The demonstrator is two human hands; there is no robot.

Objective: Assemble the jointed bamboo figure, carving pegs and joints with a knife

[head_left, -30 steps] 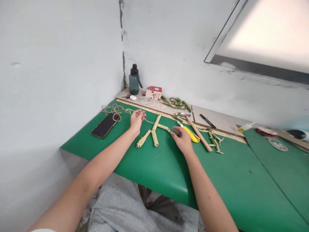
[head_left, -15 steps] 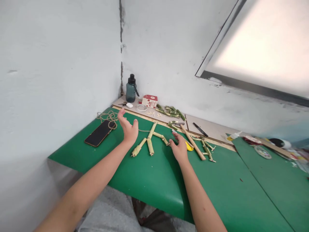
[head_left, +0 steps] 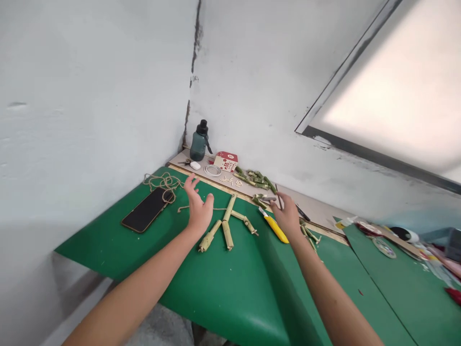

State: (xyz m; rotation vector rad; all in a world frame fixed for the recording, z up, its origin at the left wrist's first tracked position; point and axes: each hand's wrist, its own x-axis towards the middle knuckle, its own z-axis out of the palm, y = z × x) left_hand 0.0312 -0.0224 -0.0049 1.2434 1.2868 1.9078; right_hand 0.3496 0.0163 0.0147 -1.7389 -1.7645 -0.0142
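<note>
Hands over bamboo pieces on a green mat (head_left: 223,288).

Phone (head_left: 146,210) and coiled twine (head_left: 163,182) lie left of the left hand (head_left: 198,208); a yellow knife (head_left: 275,228) lies just right of the joined bamboo frame (head_left: 226,223), with a bottle (head_left: 199,141) and small box (head_left: 225,161) in the corner. The left hand hovers beside the frame, fingers spread and holding nothing. The right hand (head_left: 287,214) is raised past the knife, pinching a thin dark stick (head_left: 278,195) between its fingertips.
</note>
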